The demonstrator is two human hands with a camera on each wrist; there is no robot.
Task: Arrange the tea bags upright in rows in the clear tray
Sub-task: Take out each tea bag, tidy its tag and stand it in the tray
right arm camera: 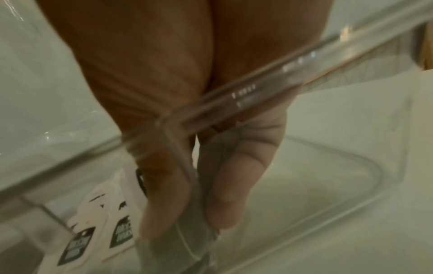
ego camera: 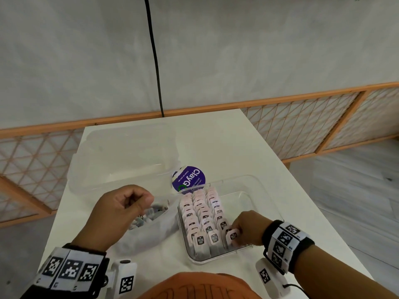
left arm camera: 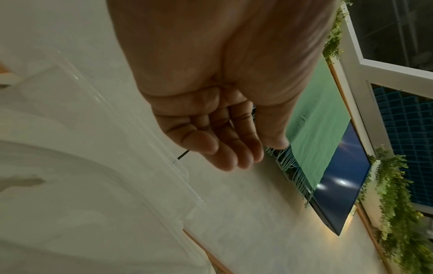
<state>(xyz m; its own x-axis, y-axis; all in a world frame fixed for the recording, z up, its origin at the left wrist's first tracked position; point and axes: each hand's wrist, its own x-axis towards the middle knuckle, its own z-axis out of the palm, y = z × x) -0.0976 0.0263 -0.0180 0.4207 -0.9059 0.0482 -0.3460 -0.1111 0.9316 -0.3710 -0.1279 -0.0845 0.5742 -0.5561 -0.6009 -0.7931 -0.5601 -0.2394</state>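
The pink-tagged, grey mesh tea bag (ego camera: 232, 236) I am setting down stands at the near end of the third row, in the shallow, clear plastic tray (ego camera: 257, 186), just beside the two rows already filled to the front edge. My right hand (ego camera: 248, 228) pinches it between thumb and fingers (right arm camera: 225, 185), low on the mesh body as the wrist view shows through the tray wall, because holding it there keeps the bag vertical while its neighbours take over the support. The three rows of upright tea bags (ego camera: 201, 214) lean lightly on one another, tags up with the dark labels facing me (that is what makes them read as rows). The tray's right-hand part holds no bags yet, so I judge the work a little past halfway.

My left hand (ego camera: 123, 209) hovers over the crumpled, translucent plastic bag of loose tea bags (ego camera: 149, 225), just left of the tray; its fingers (left arm camera: 229, 148) are loosely curled and hold nothing, ready, I think, to fetch the next one. Beyond lie a large clear plastic lid (ego camera: 127, 156) and a round purple sticker-like disc (ego camera: 189, 176) on the white table (ego camera: 226, 143).
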